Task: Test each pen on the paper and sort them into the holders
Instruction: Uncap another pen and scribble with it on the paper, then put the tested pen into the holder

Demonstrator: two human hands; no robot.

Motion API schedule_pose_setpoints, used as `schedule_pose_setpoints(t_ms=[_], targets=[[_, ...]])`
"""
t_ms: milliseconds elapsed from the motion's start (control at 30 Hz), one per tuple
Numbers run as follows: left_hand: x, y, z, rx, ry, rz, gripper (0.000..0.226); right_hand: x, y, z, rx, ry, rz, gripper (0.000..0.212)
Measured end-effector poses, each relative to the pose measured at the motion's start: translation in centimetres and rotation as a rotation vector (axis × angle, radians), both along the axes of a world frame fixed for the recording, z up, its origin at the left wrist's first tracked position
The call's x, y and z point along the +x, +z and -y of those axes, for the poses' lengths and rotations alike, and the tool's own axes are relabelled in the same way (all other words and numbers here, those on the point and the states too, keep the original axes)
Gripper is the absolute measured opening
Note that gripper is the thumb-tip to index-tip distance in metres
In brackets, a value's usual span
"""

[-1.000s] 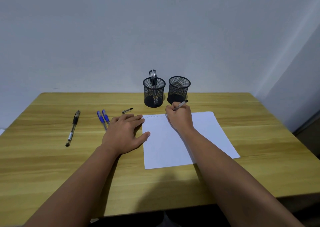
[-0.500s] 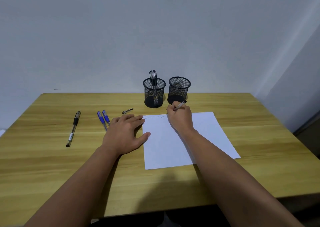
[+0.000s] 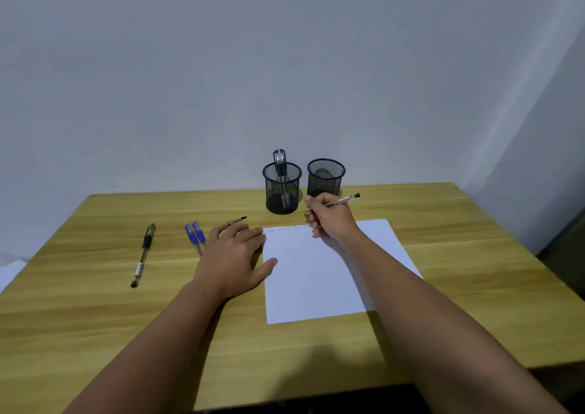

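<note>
A white sheet of paper lies on the wooden table. My right hand grips a clear pen at the sheet's far edge, tip down, near faint scribbles. My left hand rests flat on the table, thumb on the paper's left edge. Two black mesh holders stand behind: the left holder has a pen in it, the right holder looks empty. To the left lie two blue pens, a black pen and a small pen cap.
A grey wall rises right behind the table's far edge. The table's right edge runs beside a wall corner. A bit of white paper shows past the left edge.
My right hand has lifted slightly at the paper's top edge and the pen's back end has swung out to the right. My left hand has stayed put.
</note>
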State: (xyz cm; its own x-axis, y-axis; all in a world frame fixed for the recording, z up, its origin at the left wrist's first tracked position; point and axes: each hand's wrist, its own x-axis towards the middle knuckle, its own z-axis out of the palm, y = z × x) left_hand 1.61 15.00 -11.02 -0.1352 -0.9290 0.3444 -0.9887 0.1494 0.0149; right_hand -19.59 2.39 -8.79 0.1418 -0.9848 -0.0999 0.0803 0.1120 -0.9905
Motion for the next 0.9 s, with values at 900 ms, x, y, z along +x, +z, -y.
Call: schedule_pose_setpoints(t_ms=[900], targets=[[2.4,2.2,4.5,-0.025,0.194,-0.333,0.017,-1.0,2.8,-2.5,-0.084,0.184,-0.078,0.007]])
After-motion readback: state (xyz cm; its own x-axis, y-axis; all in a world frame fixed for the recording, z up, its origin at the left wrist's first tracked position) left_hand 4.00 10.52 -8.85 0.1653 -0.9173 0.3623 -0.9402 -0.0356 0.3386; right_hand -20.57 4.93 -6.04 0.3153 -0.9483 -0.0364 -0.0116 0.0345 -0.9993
